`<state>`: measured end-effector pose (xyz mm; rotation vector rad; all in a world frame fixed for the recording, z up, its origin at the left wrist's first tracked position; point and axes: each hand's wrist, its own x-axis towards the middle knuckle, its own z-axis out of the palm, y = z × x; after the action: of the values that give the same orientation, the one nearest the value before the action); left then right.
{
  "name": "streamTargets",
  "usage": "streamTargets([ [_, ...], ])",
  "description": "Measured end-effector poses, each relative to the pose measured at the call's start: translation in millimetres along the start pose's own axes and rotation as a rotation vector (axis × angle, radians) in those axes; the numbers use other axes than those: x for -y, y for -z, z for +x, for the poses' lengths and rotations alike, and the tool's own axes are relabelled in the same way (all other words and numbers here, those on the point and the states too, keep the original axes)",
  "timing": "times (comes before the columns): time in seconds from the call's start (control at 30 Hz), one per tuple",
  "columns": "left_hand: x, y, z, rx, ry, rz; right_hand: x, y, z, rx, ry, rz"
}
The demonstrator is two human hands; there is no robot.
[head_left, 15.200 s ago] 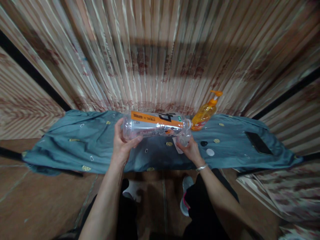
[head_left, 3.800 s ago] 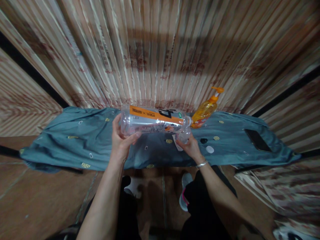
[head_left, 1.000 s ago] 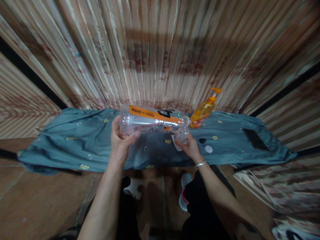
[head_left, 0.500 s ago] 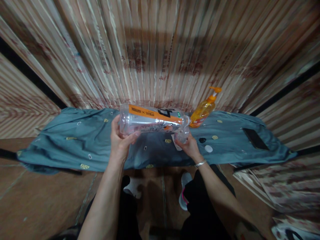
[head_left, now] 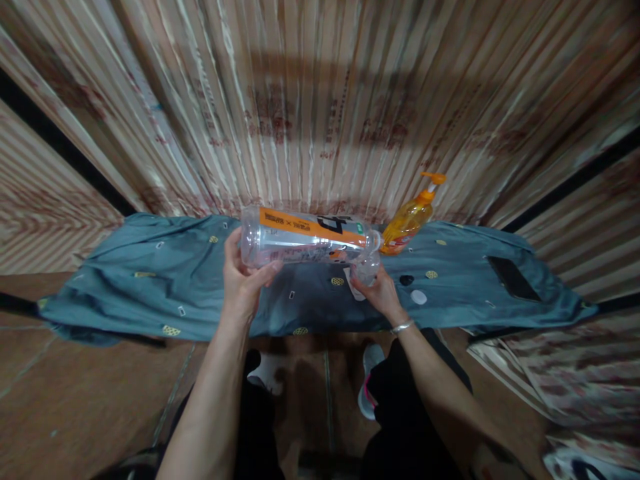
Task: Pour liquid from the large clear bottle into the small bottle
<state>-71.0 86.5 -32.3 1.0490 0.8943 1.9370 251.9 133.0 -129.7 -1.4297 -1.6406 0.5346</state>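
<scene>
My left hand (head_left: 245, 275) is wrapped round the base end of a large clear plastic bottle (head_left: 310, 233) with an orange and silver label. The bottle lies nearly level in the air, its neck to the right. Below that neck, my right hand (head_left: 379, 289) grips a small clear plastic container (head_left: 367, 265), perhaps a cup or small bottle. The bottle's mouth is right at the container's upper part; whether they touch I cannot tell. Any liquid inside is too faint to make out. Just beyond the mouth stands an orange pump bottle (head_left: 407, 223) with yellow-orange liquid.
A blue-green cloth (head_left: 165, 280) with small pineapple prints covers the narrow table. To the right lie a black phone-like slab (head_left: 513, 279), a white disc (head_left: 419, 297) and a small dark round thing (head_left: 407, 280). Stacked cardboard (head_left: 310, 107) rises behind; dark poles flank both sides.
Almost nothing differs. The whole view has shifted very slightly, and both hands keep the same hold on the bottle and the small container.
</scene>
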Motion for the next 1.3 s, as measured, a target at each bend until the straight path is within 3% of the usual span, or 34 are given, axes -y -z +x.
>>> streamTargets([
  [0.83,-6.9,-9.7,0.9,-0.072,0.050,-0.029,0.3,-0.5,0.6,-0.012,-0.016,0.014],
  [1.3,-6.4,-4.5,1.6,-0.021,0.032,0.008,2.8,0.2,-0.1,-0.011,0.002,0.011],
])
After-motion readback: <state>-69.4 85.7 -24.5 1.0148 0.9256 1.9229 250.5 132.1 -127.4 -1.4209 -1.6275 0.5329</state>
